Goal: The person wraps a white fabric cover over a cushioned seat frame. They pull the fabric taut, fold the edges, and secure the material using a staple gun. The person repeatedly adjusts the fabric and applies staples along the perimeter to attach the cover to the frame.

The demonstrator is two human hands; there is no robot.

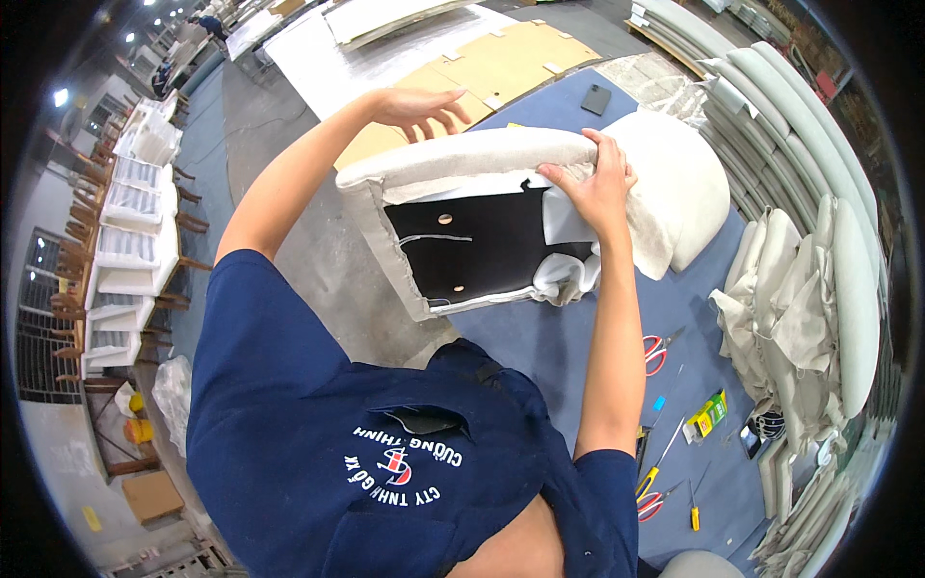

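Note:
A cream upholstered chair cushion (462, 159) is propped up at the edge of the blue-covered table, its back facing me. A black backing (491, 231) with two small holes and a loose pale cord shows there. White lining fabric (564, 275) bunches at its right end. My right hand (599, 188) grips the cushion's upper right corner, thumb on the near side and fingers over the top. My left hand (419, 108) is raised by the far upper edge, fingers spread and holding nothing. Another rounded cream cushion (679, 188) lies just right of my right hand.
A dark phone (595, 99) lies at the table's far end. On the right are red-handled scissors (657, 354), a yellow-handled screwdriver (695, 518) and a green-yellow box (711, 414). Stacked grey-green panels (800, 144) and fabric covers (785, 308) line the right side. Chair frames (130, 231) stand left.

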